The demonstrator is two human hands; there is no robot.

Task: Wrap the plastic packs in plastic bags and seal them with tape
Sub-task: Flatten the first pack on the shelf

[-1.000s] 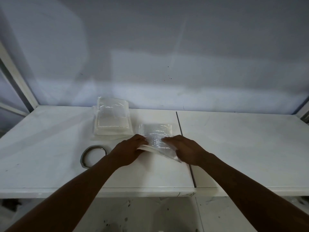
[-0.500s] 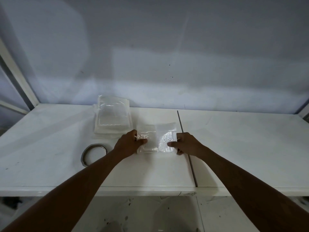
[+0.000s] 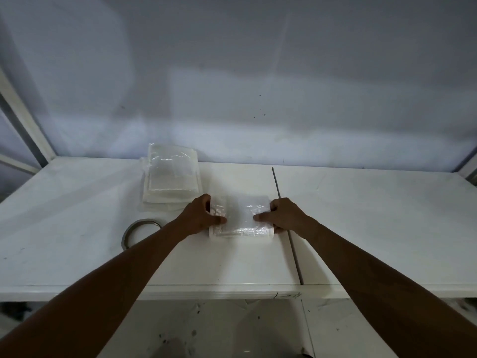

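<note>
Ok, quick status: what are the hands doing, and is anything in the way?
Left hand and right hand grip bagged pack by its sides. Pack flat on table. Tape roll lies left, untouched. Nothing blocking.

Open tabletop (image 3: 374,215) right of the seam (image 3: 287,228); pack stack (image 3: 171,177) and tape roll (image 3: 140,231) block the left.

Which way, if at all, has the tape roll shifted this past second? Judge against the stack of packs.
No. The tape roll keeps the same gap from the stack of packs, off its near left corner.
</note>
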